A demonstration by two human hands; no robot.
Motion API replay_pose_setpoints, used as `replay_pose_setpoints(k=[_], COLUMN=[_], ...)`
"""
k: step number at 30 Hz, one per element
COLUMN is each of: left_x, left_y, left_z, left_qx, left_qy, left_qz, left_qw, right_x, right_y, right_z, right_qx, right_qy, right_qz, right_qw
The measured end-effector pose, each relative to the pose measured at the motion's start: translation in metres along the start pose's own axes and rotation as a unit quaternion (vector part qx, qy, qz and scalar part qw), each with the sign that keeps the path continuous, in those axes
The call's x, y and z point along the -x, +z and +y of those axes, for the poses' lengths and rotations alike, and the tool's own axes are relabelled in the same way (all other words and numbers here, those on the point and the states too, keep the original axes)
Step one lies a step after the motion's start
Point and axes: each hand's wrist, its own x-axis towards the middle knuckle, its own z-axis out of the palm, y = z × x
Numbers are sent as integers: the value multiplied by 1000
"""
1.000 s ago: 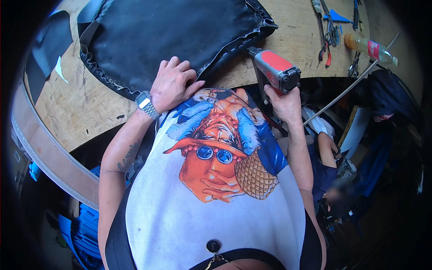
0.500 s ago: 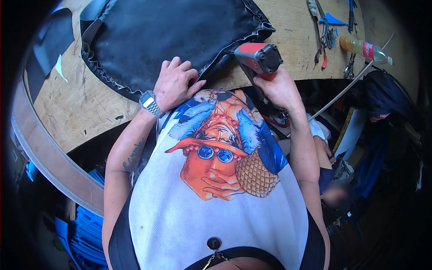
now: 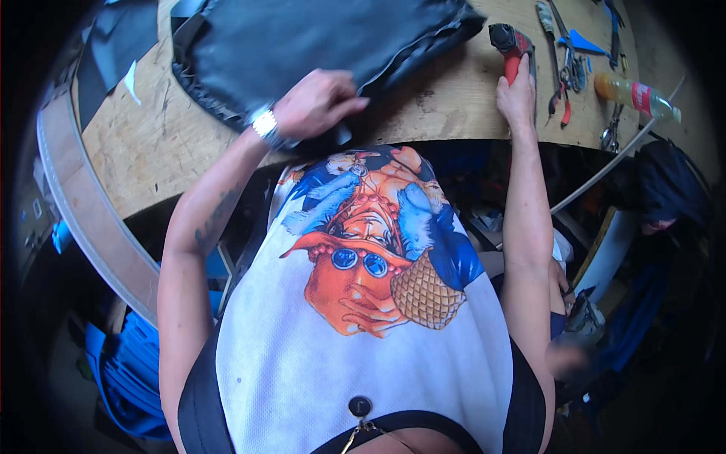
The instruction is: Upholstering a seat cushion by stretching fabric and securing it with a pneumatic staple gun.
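A large black padded panel (image 3: 302, 45), leather-like with a gathered, ruffled edge, lies on the wooden table. Over its near edge is my left hand (image 3: 321, 102), with a watch at the wrist. Its fingers look curled but are smeared by motion, so a grip on the black material cannot be made out. My right hand (image 3: 517, 94) is wrapped round the red handle of a red and black staple gun (image 3: 513, 47), at the table's right part. The gun is apart from the panel; its far end is partly hidden.
Pliers (image 3: 560, 102), scissors (image 3: 566, 53) and a blue offcut (image 3: 586, 42) lie right of the staple gun. A bottle (image 3: 631, 94) of yellowish drink lies on its side near the right edge. Dark sheet pieces (image 3: 121, 45) and a curved board (image 3: 79, 170) are at left.
My right hand has carried the staple gun away from the panel, to the right and farther off. My left hand has shifted slightly right and up, and the panel has shifted in view.
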Motion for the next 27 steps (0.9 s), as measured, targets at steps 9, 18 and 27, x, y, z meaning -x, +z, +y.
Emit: replay_pose_setpoints(k=[9, 18, 27], left_x=[-3, 34, 1], left_y=[-12, 0, 27], left_z=[-13, -4, 0], left_qx=[82, -58, -18], left_qy=[-59, -142, -39], left_qz=[60, -24, 123], left_qw=[993, 988, 992], right_x=[8, 16, 27], right_y=[47, 52, 102], right_z=[-15, -53, -107], right_qx=[2, -222, -674], right_qy=[-59, -66, 90], right_qz=[46, 66, -181], right_qw=[997, 971, 710])
